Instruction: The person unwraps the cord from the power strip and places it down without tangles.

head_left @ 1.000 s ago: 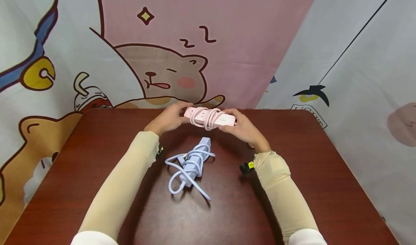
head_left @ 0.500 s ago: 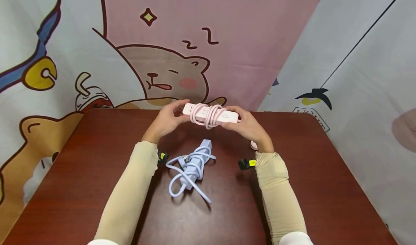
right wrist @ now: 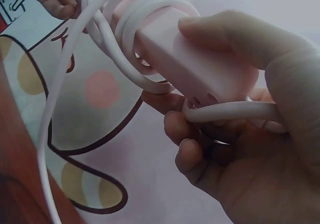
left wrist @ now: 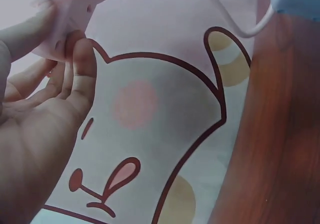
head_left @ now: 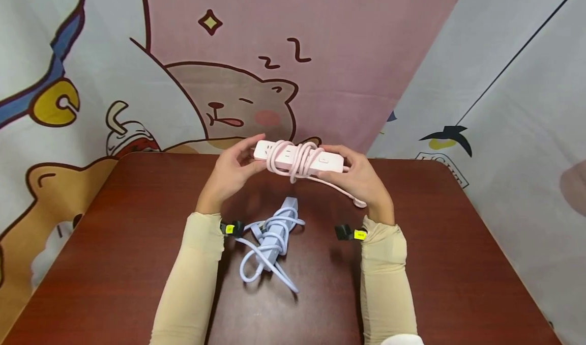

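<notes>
A pink power strip, its cord coiled around the middle, is held up level above the table's far part. My left hand grips its left end between thumb and fingers. At the other end, my right hand pinches the strip, thumb on the near side and fingers behind, as the right wrist view shows. A loose length of the cord hangs down to a pink plug by the right wrist. Below, a light blue power strip lies on the table, wrapped loosely in its own cord.
The dark red-brown wooden table reaches to a printed cloth backdrop with cartoon animals. A small black camera sits on the left wrist, another black camera on the right.
Both hands have brought the pink power strip slightly nearer and higher. Its plug and hanging cord have come into view beside the right wrist. The blue strip stays on the table.
</notes>
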Available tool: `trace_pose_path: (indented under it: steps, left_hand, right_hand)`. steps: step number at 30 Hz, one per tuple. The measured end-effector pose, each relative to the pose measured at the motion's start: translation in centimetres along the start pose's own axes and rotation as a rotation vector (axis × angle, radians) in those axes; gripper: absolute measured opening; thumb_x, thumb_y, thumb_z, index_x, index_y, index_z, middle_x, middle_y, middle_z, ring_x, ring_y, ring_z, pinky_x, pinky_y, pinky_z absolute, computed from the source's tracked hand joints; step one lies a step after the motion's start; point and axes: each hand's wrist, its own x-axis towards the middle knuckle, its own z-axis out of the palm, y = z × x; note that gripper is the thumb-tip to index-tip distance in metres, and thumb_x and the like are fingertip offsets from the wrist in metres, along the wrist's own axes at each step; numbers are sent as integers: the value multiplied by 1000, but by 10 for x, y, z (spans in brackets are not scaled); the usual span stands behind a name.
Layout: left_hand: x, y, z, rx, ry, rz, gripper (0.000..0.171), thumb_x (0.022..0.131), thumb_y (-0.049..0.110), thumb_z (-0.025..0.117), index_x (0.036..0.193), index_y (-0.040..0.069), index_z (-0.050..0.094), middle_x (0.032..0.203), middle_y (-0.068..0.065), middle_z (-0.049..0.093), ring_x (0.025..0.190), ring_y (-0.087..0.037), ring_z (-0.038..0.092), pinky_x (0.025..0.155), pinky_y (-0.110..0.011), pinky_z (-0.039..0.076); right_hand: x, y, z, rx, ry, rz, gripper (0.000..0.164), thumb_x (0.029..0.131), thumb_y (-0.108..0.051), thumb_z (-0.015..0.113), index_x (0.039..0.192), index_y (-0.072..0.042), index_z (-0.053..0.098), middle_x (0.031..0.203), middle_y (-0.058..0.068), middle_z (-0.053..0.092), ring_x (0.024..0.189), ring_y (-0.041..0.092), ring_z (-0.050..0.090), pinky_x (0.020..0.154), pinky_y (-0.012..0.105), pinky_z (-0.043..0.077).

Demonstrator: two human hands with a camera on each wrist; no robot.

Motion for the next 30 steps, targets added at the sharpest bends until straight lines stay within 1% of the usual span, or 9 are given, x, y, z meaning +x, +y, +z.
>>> trace_pose_path:
  steps: [4, 10, 15, 19, 23, 26, 28, 30]
  left_hand:
    - [-6, 6, 1, -31, -2, 21, 61, 90, 8, 77, 146, 18, 56, 125, -13, 67, 103, -19, 66, 86, -18, 56]
    - [-12, 15, 2, -66, -55, 44, 64, 91, 7, 76, 149, 18, 52, 131, -11, 65, 106, -16, 66, 88, -21, 57]
    - [-15, 17, 5, -96, -71, 74, 62, 90, 6, 77, 147, 14, 55, 130, -13, 64, 107, -13, 66, 88, -22, 57]
    - [-15, 16, 6, -125, -52, 75, 55, 89, 3, 77, 140, 10, 59, 126, -12, 66, 102, -14, 67, 86, -22, 58]
    - [-14, 11, 6, -120, -12, 95, 52, 90, 7, 77, 138, 7, 60, 126, -12, 67, 100, -14, 65, 85, -21, 57]
    - [-12, 7, 5, -116, 22, 114, 52, 90, 9, 78, 138, 4, 59, 126, -13, 68, 101, -13, 64, 85, -19, 56]
    - [-11, 6, 5, -118, 37, 118, 52, 90, 10, 78, 138, 3, 59, 125, -14, 68, 101, -13, 64, 86, -19, 56]
    - [-11, 5, 5, -119, 39, 115, 52, 90, 10, 78, 138, 3, 59, 125, -13, 68, 102, -13, 64, 86, -19, 56]
  right_hand:
    - [-8, -7, -2, -6, -4, 6, 56, 83, -17, 84, 135, -21, 64, 125, 5, 67, 91, 14, 66, 77, 22, 55]
    - [-18, -18, -7, -7, -5, 26, 54, 84, -19, 84, 135, -24, 65, 120, 5, 68, 91, 17, 67, 76, 23, 56]
    - [-20, -18, -9, -18, -20, -1, 55, 84, -16, 83, 136, -19, 64, 112, 6, 68, 90, 16, 66, 74, 23, 56]
    - [-19, -14, -8, -19, -23, -25, 56, 84, -14, 83, 137, -18, 64, 111, 6, 69, 90, 15, 66, 74, 22, 56]
    - [-16, -11, -4, -35, 7, -52, 55, 85, -17, 83, 137, -22, 64, 119, 6, 69, 94, 13, 68, 75, 21, 56]
    - [-14, -11, 0, -47, 35, -75, 55, 87, -19, 82, 138, -22, 62, 124, 8, 68, 99, 12, 69, 77, 20, 57]
    - [-13, -10, 1, -58, 57, -83, 57, 86, -20, 83, 139, -21, 61, 123, 8, 68, 101, 10, 69, 78, 19, 57]
    - [-12, -9, 2, -62, 72, -91, 59, 86, -19, 83, 140, -17, 60, 123, 9, 68, 101, 9, 68, 78, 18, 56]
